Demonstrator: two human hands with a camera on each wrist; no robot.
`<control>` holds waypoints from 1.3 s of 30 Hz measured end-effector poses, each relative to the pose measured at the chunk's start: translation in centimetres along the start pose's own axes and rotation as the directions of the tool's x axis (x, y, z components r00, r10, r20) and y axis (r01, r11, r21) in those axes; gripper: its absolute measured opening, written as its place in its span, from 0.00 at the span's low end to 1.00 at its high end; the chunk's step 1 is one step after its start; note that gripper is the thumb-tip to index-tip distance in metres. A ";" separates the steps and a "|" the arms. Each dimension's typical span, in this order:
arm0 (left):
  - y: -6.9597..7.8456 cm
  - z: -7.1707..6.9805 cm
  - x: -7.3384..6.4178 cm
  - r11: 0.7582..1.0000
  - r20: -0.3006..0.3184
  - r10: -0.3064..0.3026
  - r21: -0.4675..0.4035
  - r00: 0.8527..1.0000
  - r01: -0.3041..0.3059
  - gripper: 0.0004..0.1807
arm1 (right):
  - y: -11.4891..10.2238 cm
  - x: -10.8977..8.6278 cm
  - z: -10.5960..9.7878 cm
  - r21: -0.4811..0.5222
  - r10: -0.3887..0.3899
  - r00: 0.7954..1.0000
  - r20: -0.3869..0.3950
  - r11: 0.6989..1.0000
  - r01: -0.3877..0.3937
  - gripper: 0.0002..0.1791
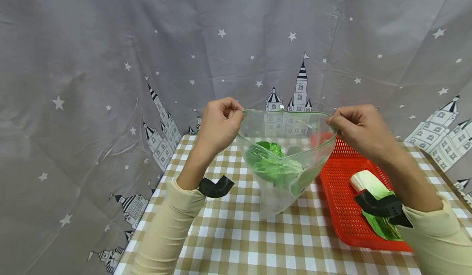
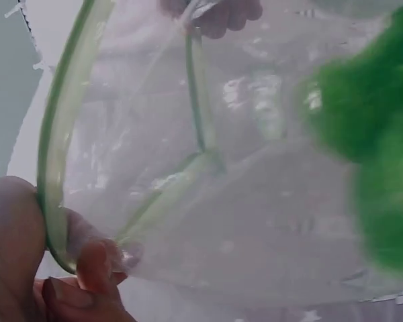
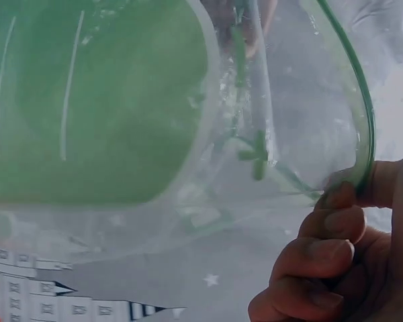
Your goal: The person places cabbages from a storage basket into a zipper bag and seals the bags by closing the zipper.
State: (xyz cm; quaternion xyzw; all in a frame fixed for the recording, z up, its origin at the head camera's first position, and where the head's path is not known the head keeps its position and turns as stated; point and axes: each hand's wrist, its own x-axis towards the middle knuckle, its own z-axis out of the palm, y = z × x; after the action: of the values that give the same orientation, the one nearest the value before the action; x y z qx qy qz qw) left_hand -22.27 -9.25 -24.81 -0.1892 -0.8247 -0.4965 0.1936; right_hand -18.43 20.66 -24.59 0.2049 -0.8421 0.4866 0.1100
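A clear zip bag (image 1: pixel 284 201) with a green zip edge hangs between both hands over the table, its mouth spread wide. Leafy green vegetables (image 1: pixel 273 164) lie inside, seen through the plastic. My left hand (image 1: pixel 221 121) pinches the left corner of the mouth between thumb and fingers; in the left wrist view the fingertips (image 2: pixel 97 265) grip the green rim. At the opposite corner my right hand (image 1: pixel 363 131) pinches the rim, its other fingers curled in the right wrist view. A green printed panel (image 3: pixel 107 100) shows on the bag there.
Right of the bag stands a red plastic basket (image 1: pixel 341 209) holding a pale-stemmed leafy vegetable (image 1: pixel 372 185), partly covered by the right wrist. A brown-and-white checked cloth (image 1: pixel 228 242) covers the table. Behind hangs a grey curtain (image 1: pixel 221 62) printed with stars and castles.
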 end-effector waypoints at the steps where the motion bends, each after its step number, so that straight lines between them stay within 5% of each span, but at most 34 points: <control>1: 0.4 -0.2 0.3 1.000 -0.001 0.000 0.020 1.000 0.000 0.09 | -0.2 0.1 -0.2 0.006 -0.006 1.000 -0.013 1.000 0.006 0.20; 7: 2.1 -0.6 1.3 0.997 -0.004 -0.018 0.076 1.000 0.019 0.10 | -1.0 0.5 -0.7 -0.010 -0.022 0.999 -0.041 1.000 0.022 0.21; 13: 3.1 -1.0 1.2 0.994 -0.146 0.042 -0.097 0.988 -0.056 0.13 | -1.0 0.6 -0.9 0.039 -0.068 0.996 -0.063 0.997 0.071 0.21; 17: 3.6 -0.5 0.6 0.994 -0.117 0.060 -0.084 0.991 -0.070 0.14 | -0.3 0.4 -0.5 -0.072 -0.101 0.994 0.041 0.992 0.104 0.20; 21: 2.8 1.1 0.4 0.999 -0.073 0.049 -0.001 0.996 -0.049 0.13 | 1.5 0.4 0.2 -0.202 -0.104 0.989 0.110 0.971 0.124 0.20; 24: 2.1 2.2 0.4 0.999 -0.078 0.048 -0.003 0.996 -0.049 0.12 | 3.3 0.3 0.4 -0.211 -0.052 0.986 0.157 0.974 0.085 0.21; 30: 1.6 5.9 0.3 0.998 0.041 0.047 0.027 0.998 -0.048 0.10 | 6.8 -0.7 0.0 -0.265 0.167 0.925 0.341 0.961 -0.075 0.21; 36: 2.7 10.6 1.0 0.998 0.148 0.061 -0.025 0.987 -0.058 0.08 | 11.3 -3.2 -2.8 -0.131 0.315 0.905 0.286 0.948 -0.289 0.22; 39: 3.2 12.6 1.5 0.999 0.215 0.040 -0.023 0.976 -0.036 0.07 | 14.6 -4.6 -3.8 -0.217 0.347 0.913 0.214 0.928 -0.302 0.19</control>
State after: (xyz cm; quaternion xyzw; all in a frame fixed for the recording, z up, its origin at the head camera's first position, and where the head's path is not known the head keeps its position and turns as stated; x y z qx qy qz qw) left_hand -23.57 3.62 -27.09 -0.2594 -0.8322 -0.4774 0.1109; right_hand -20.97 31.45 -35.77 0.1101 -0.9117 0.3910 -0.0610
